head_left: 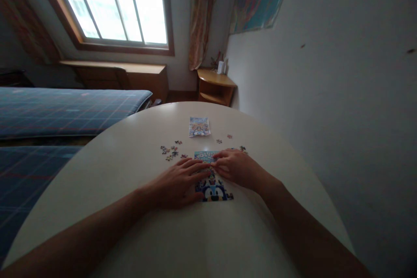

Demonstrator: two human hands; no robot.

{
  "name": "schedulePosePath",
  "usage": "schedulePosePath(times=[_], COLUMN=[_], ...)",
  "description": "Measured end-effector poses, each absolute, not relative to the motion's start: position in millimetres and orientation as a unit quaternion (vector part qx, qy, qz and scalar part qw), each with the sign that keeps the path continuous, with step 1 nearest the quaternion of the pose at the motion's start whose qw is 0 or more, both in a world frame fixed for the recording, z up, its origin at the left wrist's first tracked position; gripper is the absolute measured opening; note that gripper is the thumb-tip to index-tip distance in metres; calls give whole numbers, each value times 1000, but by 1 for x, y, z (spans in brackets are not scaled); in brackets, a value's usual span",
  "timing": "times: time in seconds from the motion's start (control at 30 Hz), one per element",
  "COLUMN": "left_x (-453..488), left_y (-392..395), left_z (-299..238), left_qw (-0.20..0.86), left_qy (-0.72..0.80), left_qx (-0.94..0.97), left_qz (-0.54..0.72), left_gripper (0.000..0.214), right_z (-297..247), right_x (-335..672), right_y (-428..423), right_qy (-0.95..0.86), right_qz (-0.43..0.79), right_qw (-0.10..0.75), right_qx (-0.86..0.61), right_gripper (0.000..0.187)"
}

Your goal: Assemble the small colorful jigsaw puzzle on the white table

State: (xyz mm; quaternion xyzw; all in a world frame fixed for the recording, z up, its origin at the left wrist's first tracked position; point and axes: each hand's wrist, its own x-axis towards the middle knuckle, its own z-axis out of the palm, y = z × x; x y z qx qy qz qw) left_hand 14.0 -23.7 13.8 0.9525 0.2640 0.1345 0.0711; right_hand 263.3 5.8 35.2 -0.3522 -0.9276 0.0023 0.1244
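A partly joined jigsaw puzzle [215, 194] lies flat on the white table, a blue cartoon dog's face at its near end and a teal strip with lettering at its far end. My left hand [182, 182] rests open along its left side, fingers stretched over the pieces. From the right, my right hand [233, 166] reaches over the middle, its fingertips drawn together against the puzzle. Whatever is between those fingertips is hidden. Loose puzzle pieces [175, 153] are scattered left of the puzzle, with another piece [243, 148] just beyond my right hand.
A creased picture sheet [199, 127] lies farther back on the round table [156, 234]. Two pieces [219, 141] sit between it and my right hand. A plaid mattress [71, 110] stands to the left, a wall [325, 95] to the right, a corner shelf [216, 79] behind.
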Motion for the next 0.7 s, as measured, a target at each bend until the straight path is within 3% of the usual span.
schedulePosePath(times=[0.33,0.7], left_x=[16,16], left_y=[-24,-25], left_z=[20,19], left_qw=[80,82], left_qy=[157,175], left_qx=[975,968], left_qz=[134,163], left_gripper=[42,36], right_z=[32,31], right_x=[268,272], right_y=[8,7], right_qy=[-917,-910], right_qz=[76,122], right_qw=[142,150], right_qx=[-364,-368], right_gripper=[19,27])
